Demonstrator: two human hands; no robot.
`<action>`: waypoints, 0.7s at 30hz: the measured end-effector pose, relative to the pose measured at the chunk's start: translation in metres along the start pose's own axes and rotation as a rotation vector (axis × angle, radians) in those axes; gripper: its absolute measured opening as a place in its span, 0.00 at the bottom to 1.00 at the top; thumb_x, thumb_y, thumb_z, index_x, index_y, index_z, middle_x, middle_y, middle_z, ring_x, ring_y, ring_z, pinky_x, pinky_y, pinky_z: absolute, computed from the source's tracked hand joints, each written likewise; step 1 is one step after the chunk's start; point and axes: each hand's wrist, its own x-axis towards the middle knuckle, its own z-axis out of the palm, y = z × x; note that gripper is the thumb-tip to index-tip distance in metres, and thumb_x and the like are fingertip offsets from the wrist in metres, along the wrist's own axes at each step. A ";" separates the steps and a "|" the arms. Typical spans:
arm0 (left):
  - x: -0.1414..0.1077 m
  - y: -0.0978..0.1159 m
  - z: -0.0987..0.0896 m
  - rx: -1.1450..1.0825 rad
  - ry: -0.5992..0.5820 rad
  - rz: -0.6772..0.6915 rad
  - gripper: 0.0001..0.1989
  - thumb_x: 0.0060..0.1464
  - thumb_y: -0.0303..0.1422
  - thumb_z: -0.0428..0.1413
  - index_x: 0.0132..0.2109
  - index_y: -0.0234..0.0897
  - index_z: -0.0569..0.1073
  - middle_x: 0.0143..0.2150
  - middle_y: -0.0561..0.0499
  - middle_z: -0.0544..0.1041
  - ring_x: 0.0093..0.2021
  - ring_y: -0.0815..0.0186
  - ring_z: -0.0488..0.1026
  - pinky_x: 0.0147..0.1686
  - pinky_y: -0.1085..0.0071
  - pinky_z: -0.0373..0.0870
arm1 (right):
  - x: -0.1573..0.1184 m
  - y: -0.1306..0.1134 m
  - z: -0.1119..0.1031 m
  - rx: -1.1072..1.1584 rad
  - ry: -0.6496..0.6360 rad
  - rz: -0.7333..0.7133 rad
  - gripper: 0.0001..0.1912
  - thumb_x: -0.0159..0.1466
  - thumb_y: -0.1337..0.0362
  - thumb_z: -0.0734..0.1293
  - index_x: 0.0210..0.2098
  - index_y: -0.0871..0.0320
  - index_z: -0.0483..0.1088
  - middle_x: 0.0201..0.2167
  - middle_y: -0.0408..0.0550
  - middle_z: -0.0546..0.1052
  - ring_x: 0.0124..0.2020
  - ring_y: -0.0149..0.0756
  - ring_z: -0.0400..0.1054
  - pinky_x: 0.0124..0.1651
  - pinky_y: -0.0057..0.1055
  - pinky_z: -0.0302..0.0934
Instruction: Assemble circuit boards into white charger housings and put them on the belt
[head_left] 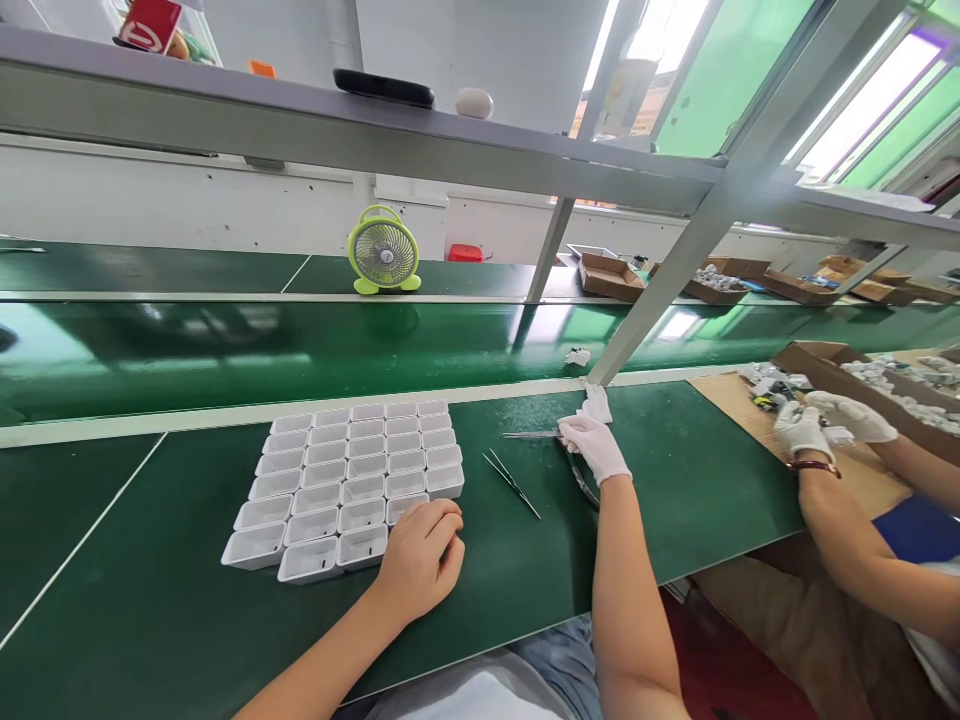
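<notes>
My bare left hand [424, 555] is loosely closed, with nothing showing in its fingers. It rests at the near right corner of a block of small white plastic boxes [311, 560], covering part of a box there. A few of the nearer boxes hold tiny dark pieces. My right hand [592, 447], in a white glove, is closed around slim metal tweezers [529, 435] whose tips point left. Between my hands, another pair of tweezers [514, 485] lies on the green tabletop [525, 570]. A dark curved cord or handle [581, 480] runs below my right wrist.
A white cloth or glove [598, 403] lies beyond my right hand, near a slanted metal post [652, 285]. At right, a co-worker's gloved hands [802, 430] handle small parts by a cardboard box [832, 358]. A green fan [384, 252] stands behind the belt [315, 350].
</notes>
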 end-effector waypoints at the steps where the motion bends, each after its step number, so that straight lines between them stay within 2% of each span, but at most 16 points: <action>1: 0.000 0.000 0.000 0.000 0.000 0.001 0.10 0.60 0.19 0.47 0.39 0.37 0.69 0.38 0.48 0.76 0.35 0.64 0.73 0.36 0.66 0.71 | 0.000 0.000 0.000 0.002 0.001 -0.002 0.19 0.47 0.53 0.72 0.32 0.61 0.76 0.20 0.45 0.72 0.21 0.30 0.61 0.25 0.28 0.57; 21: -0.002 0.000 0.002 -0.003 -0.025 -0.001 0.10 0.60 0.19 0.47 0.40 0.37 0.68 0.40 0.50 0.75 0.36 0.66 0.73 0.38 0.68 0.69 | 0.006 0.007 0.003 0.018 0.010 0.010 0.22 0.47 0.53 0.73 0.35 0.63 0.76 0.21 0.46 0.73 0.22 0.30 0.62 0.26 0.28 0.59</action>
